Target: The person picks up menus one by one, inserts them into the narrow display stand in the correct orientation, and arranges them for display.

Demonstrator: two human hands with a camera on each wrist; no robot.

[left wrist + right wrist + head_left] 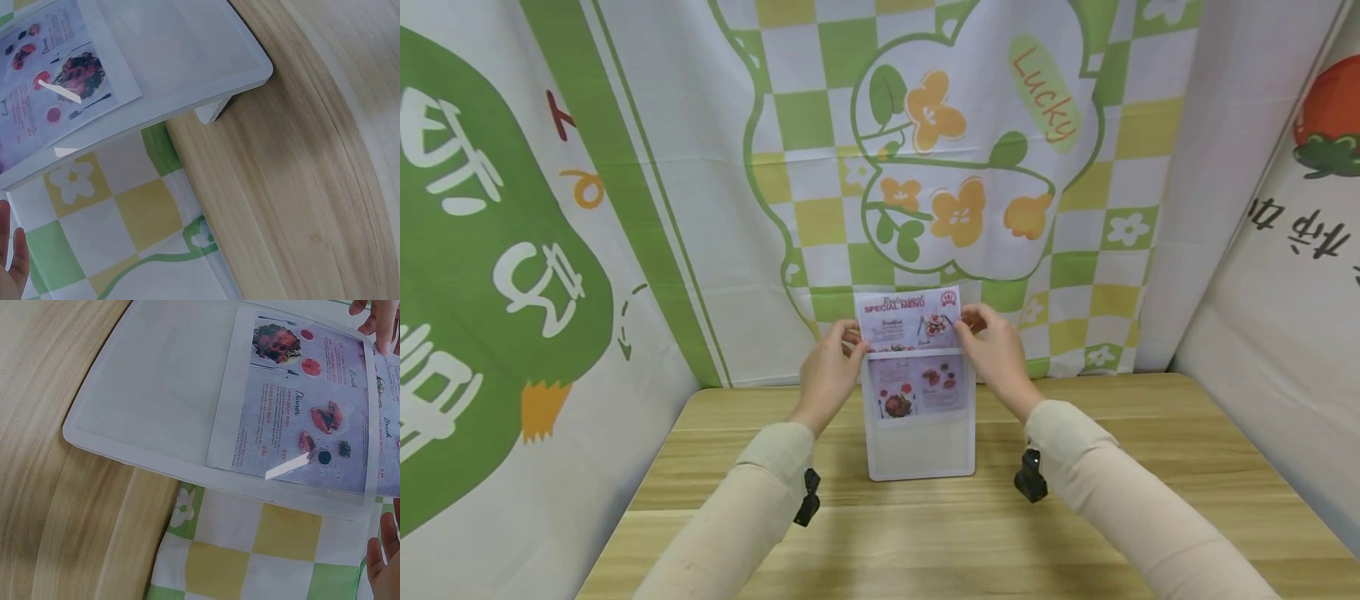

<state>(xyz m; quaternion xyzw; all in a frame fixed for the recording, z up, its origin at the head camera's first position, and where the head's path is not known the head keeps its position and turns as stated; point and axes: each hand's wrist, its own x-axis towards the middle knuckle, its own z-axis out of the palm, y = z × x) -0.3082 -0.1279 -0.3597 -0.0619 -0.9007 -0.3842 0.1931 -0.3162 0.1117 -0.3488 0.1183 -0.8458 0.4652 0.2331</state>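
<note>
A printed menu sheet (902, 321) headed "SPECIAL MENU" sits partly inside a clear display stand with a white frame (921, 477). Its upper part sticks out above the frame's top edge; the lower part shows through the clear front, ending above the stand's bottom. My left hand (830, 372) pinches the sheet's left edge near the frame's top, thumb in front. On the opposite edge, my right hand (1002, 357) pinches the sheet likewise. Fingers behind the paper are partly hidden. In the right wrist view, printed food pictures on the menu (300, 412) show through the glossy panel.
The stand rests on a wooden table (925, 542), with a small white support foot (211, 112) behind it. A patterned checked curtain (820, 125) hangs just behind the table, and printed cloth walls (1262, 275) enclose both sides.
</note>
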